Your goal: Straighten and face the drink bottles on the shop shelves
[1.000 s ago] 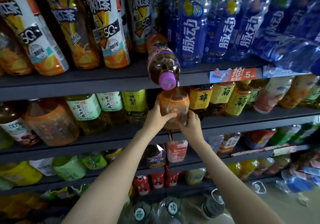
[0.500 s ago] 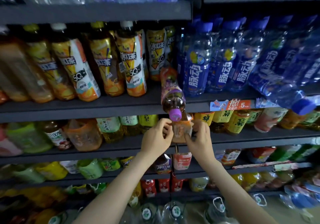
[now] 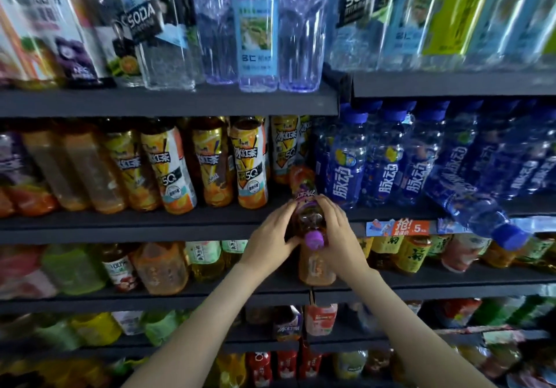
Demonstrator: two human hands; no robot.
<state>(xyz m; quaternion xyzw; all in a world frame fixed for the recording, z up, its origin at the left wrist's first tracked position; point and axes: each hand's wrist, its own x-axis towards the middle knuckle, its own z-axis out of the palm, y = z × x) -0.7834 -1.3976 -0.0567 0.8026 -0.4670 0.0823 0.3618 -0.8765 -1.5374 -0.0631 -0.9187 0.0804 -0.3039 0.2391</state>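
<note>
A tea bottle with a purple cap [image 3: 307,207] lies tipped on the second shelf [image 3: 150,225], its cap pointing out over the shelf edge. My left hand [image 3: 270,239] grips its left side and my right hand [image 3: 338,234] grips its right side, fingers curled around the neck and shoulder. Just below stands an orange bottle [image 3: 316,267] on the third shelf, partly hidden by my hands. Iced tea bottles [image 3: 251,166] stand to the left and blue sports drink bottles [image 3: 346,165] to the right.
A blue bottle [image 3: 478,204] lies toppled at the right of the second shelf, cap sticking out past the price tag [image 3: 403,227]. Soda and water bottles [image 3: 255,33] fill the top shelf. Lower shelves hold several tea and juice bottles.
Both hands left the orange bottle on the third shelf and rose to take hold of the tipped purple-capped bottle above. The view tilted upward, showing the top shelf.
</note>
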